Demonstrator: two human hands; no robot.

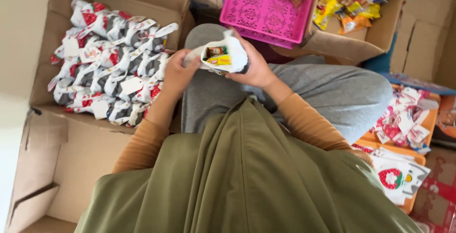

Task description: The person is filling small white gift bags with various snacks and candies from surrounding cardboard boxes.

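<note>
Holding a small white goodie bag (223, 57) between them, our left hand (176, 74) grips its left edge while our right hand (254, 66) cups the other side, fingers curled round the thin plastic. The bag sits open above our lap, and we can see bright snack packets tucked inside (one yellow, one darker). Our sleeves are a soft mustard knit, and a wide olive cloth (247, 180) drapes in loose folds down our front, over grey jersey trousers (332, 90) on crossed legs.

Just beyond the bag lies a pink plastic basket (256, 9) with a pierced, lace-like pattern, holding something brown and crumbly at its far edge. Beside our left hand stands a big corrugated cardboard box (90, 152), its flaps splayed, filled with a heap of finished bags (109, 66), white with red and grey print, each knotted at the top and tagged with a small white card. To the far right, another cardboard box (375, 38) holds shiny snack wrappers (351, 0) in yellow, orange and blue.

At our right side an orange tray (413, 157) carries flat, empty printed bags (399, 173) with a red strawberry figure, and a looser pile of red-and-white ones (403, 119) behind. We appear to sit low among the boxes; a pale wall or floor (19, 47) shows at the left.
</note>
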